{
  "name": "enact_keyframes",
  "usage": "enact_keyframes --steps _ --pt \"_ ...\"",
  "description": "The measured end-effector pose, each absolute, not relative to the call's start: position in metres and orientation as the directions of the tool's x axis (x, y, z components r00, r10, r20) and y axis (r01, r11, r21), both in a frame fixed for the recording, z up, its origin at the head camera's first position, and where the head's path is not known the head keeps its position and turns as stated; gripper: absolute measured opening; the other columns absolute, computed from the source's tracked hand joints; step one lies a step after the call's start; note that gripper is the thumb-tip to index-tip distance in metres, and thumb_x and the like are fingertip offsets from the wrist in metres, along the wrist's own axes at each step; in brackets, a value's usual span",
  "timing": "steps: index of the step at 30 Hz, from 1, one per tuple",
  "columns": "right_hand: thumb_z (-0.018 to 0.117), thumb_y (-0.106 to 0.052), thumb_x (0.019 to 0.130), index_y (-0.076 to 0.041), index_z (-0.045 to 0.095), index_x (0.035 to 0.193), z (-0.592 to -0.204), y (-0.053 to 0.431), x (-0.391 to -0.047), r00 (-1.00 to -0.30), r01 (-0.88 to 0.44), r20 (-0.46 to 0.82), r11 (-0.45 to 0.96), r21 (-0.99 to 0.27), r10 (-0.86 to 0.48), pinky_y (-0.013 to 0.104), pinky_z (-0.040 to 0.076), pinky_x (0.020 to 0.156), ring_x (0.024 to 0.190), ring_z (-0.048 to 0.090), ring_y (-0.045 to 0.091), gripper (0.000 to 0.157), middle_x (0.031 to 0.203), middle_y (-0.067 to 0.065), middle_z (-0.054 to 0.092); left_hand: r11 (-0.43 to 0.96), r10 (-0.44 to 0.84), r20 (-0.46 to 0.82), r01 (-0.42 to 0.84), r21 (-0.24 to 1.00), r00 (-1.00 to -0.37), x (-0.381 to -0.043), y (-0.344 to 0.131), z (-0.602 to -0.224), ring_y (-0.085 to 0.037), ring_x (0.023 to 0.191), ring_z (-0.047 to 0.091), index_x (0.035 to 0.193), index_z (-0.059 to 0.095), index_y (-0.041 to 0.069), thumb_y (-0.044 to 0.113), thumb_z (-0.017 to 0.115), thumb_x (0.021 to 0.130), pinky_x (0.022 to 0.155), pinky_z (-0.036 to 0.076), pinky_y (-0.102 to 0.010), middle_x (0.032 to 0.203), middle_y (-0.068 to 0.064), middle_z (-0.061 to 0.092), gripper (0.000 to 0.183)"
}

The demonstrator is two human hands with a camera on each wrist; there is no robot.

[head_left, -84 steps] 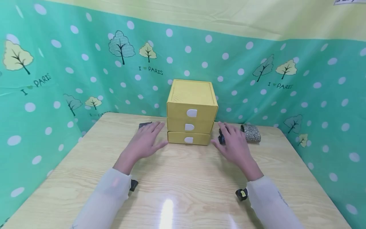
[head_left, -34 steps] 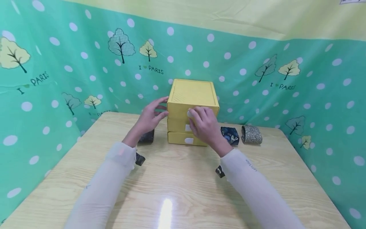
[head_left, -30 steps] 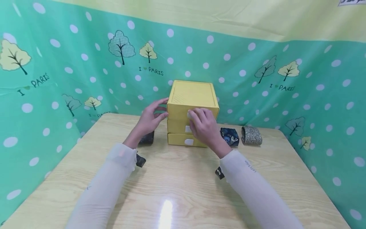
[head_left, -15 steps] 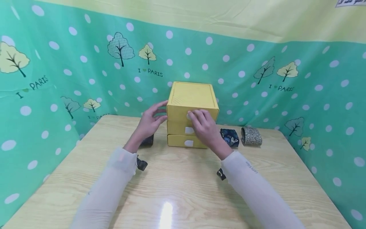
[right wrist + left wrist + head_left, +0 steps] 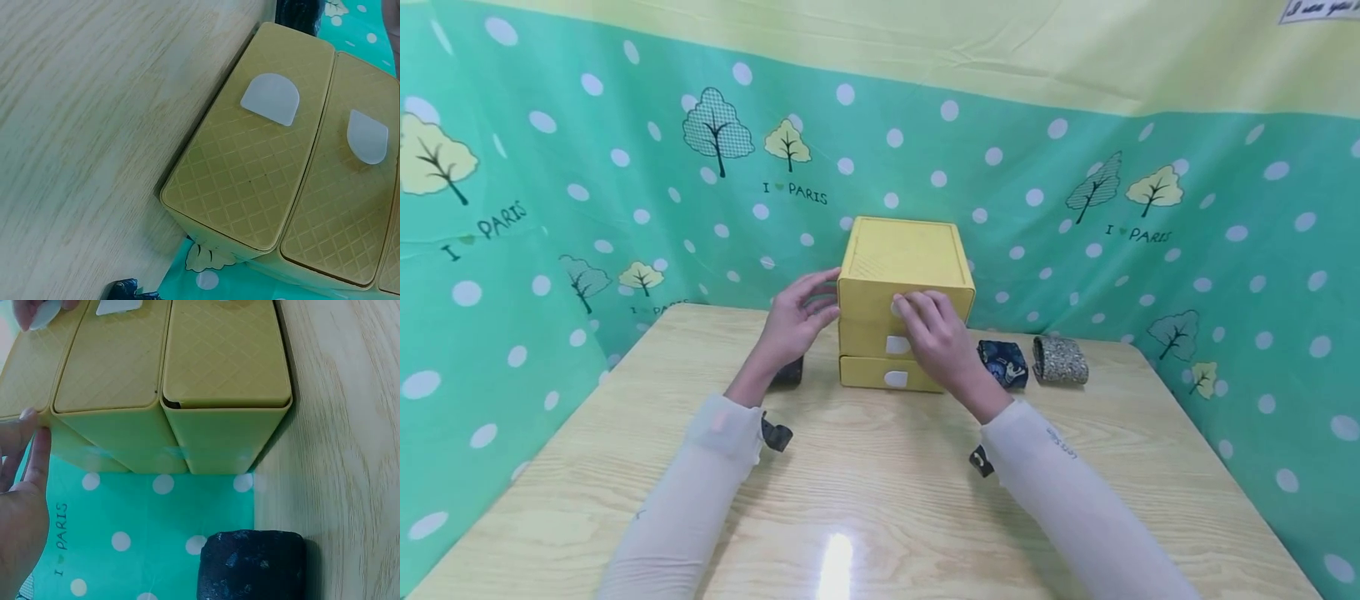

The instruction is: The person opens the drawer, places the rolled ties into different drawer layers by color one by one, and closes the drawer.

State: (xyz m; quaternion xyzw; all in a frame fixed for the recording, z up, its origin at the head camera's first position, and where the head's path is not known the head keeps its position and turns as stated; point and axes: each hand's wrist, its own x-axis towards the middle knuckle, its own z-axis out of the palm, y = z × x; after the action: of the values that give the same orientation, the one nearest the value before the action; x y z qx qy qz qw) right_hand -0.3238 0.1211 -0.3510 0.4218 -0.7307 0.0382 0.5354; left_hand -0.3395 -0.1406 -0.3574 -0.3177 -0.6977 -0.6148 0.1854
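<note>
A yellow three-drawer box [image 5: 904, 250] stands at the back of the table, with white handles on its drawer fronts. My right hand [image 5: 936, 333] pinches the top drawer's handle; in the left wrist view its fingertips [image 5: 25, 314] show on that handle [image 5: 46, 314]. The top drawer looks closed. My left hand [image 5: 796, 321] touches the left side of the box near the top, its fingers extended and thumb by the front edge. The middle drawer's handle [image 5: 367, 137] and the bottom drawer's handle [image 5: 272, 99] are untouched.
Right of the box lie a navy patterned roll of cloth [image 5: 1003, 364] and a grey speckled roll [image 5: 1060, 360]. A dark roll [image 5: 253, 565] lies to its left, partly behind my left wrist. A green dotted curtain [image 5: 1015, 167] hangs behind the wooden table [image 5: 880, 467].
Both hands have come in from beside the box: the right took hold of the top handle, the left went to the upper left side. Over the last second the hands barely moved.
</note>
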Motion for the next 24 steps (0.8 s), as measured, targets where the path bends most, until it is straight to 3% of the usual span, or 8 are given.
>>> enact_keyframes --steps 11,24 --pt "0.066 0.007 0.092 0.009 0.065 0.127 -0.340 0.129 -0.321 -0.076 -0.627 0.733 0.604 0.492 -0.676 0.035 0.063 0.093 0.101 0.063 0.035 0.034 0.114 0.021 0.065 -0.002 0.183 0.649 0.660 0.751 -0.738 -0.335 -0.139 -0.354 -0.031 0.126 0.059 0.139 0.058 -0.005 -0.018 0.069 0.087 0.111 0.054 -0.040 0.139 -0.019 0.056 0.055" --pt "0.064 0.011 0.094 0.007 0.064 0.130 -0.330 0.134 -0.319 -0.102 -0.625 0.655 0.560 0.544 -0.749 0.032 0.064 0.090 0.102 0.062 0.034 0.036 0.117 0.021 0.065 0.002 0.192 0.650 0.662 0.749 -0.736 -0.337 -0.138 -0.356 -0.031 0.128 0.058 0.141 0.056 -0.003 -0.018 0.068 0.087 0.112 0.052 -0.039 0.140 -0.018 0.055 0.057"
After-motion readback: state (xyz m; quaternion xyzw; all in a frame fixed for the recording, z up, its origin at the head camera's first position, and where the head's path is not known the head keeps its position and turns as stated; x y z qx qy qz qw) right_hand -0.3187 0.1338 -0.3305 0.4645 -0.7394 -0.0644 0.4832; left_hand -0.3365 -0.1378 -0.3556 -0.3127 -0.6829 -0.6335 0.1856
